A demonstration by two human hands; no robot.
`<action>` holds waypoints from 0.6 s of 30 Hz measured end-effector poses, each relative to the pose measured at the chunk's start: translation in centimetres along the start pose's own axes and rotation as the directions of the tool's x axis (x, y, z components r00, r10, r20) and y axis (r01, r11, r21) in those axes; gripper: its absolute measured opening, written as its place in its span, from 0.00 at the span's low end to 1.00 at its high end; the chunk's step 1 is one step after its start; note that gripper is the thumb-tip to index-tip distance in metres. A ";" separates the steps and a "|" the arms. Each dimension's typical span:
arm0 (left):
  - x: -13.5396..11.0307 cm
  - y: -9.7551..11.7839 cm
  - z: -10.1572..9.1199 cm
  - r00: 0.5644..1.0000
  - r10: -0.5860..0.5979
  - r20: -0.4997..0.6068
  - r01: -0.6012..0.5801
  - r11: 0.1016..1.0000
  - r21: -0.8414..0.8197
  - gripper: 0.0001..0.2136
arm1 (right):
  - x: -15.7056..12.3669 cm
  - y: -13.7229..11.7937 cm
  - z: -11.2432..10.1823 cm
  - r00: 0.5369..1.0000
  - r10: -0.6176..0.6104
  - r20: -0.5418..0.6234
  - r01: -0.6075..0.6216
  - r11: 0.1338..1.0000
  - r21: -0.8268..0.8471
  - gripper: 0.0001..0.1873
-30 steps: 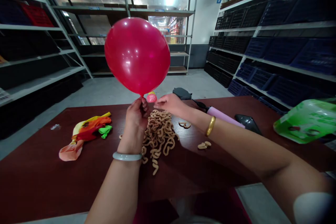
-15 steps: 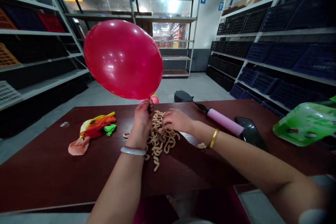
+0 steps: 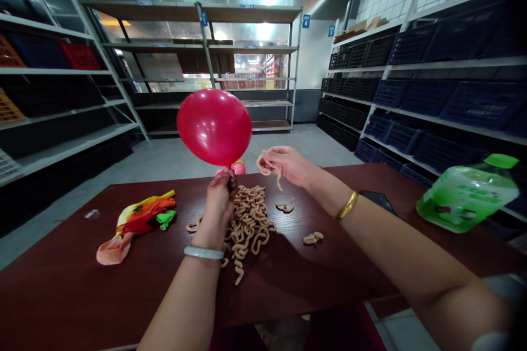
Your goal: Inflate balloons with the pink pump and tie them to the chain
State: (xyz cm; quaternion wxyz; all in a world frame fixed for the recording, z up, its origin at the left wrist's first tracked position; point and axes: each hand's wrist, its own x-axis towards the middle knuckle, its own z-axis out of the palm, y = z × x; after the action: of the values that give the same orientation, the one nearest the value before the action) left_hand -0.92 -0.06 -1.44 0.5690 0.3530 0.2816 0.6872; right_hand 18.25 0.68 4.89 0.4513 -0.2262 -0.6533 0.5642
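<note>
My left hand (image 3: 219, 200) is closed round the neck of an inflated red balloon (image 3: 214, 127), which stands up above the dark red table (image 3: 82, 285). My right hand (image 3: 286, 164) is raised to the balloon's right, its fingers pinched on a tan hooked clip (image 3: 265, 167) that hangs above the pile. That pile of tan clips (image 3: 249, 222) lies on the table just right of my left hand.
Limp uninflated balloons (image 3: 138, 214) lie at the table's left. A few loose clips (image 3: 312, 238) lie right of the pile. A green bottle (image 3: 467, 194) sticks in at the right. A small pink thing (image 3: 237, 167) sits behind the pile. Shelving lines both sides and the back.
My right hand has come up off the pile with a clip pinched in it. The balloon has swung back upright, and the view has tilted up.
</note>
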 end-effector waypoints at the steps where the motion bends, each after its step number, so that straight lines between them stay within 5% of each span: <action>1: 0.0 -0.2 0.1 1.000 -0.003 -0.013 0.003 1.000 0.008 0.09 | 0.1 0.2 -0.2 1.000 0.008 -0.026 -0.010 0.998 -0.060 0.14; 3: -0.2 -0.6 0.3 0.999 -0.015 -0.035 0.016 1.000 0.023 0.10 | 0.1 0.8 -0.7 0.998 -0.024 -0.062 0.005 0.958 -0.287 0.08; 7: -1.1 -1.3 1.3 0.995 -0.093 -0.046 0.091 0.995 -0.049 0.13 | -0.2 1.2 -1.2 0.975 -0.220 0.022 0.164 0.652 -0.741 0.04; 9: -1.7 -1.8 1.8 0.986 -0.165 -0.034 0.162 0.984 -0.073 0.14 | -0.4 1.2 -0.9 0.972 -0.227 0.055 0.186 0.612 -0.769 0.05; 13: -2.5 -2.7 2.4 0.967 -0.254 0.016 0.254 0.967 -0.024 0.14 | -0.7 1.4 0.2 0.986 -0.165 0.005 0.117 0.679 -0.725 0.06; 18: -2.2 -3.6 2.0 0.961 -0.275 0.026 0.276 0.957 -0.092 0.16 | -1.1 1.9 1.3 0.970 -0.240 -0.030 0.116 0.571 -0.813 0.04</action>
State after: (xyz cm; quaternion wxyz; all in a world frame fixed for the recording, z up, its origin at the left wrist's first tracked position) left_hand 3.03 -1.61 -3.40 0.6771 0.2874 0.2915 0.6115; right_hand 17.26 -0.46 2.79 0.3979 -0.3766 -0.8243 0.1424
